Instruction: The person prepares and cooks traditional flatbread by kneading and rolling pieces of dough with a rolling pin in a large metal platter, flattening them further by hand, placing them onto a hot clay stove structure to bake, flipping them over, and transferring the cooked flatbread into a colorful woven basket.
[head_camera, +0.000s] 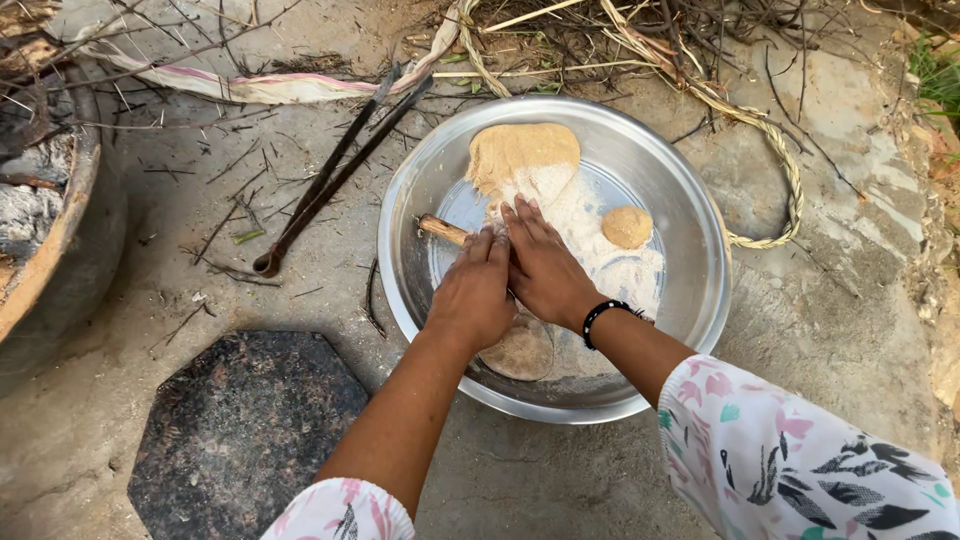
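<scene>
Big steel bowl (690, 200) sits on the rough ground, dusted with flour, with a large dough lump (515, 152) at its far side. Left of it lies a dark octagonal stone slab (240, 430) and a pair of black tongs (330, 180). Both forearms reach in from below, angled toward each other — the left hand (472, 292) and right hand (545, 265) lie palms-down, fingers flat, side by side on a wooden rolling pin (440, 230). A flattened dough round (522, 352) shows just under the wrists — a small dough ball (627, 227) rests apart.

Bare concrete ground (840, 300) — daylight, scattered dry twigs (230, 215), rope (775, 160), clay hearth (60, 220)
</scene>
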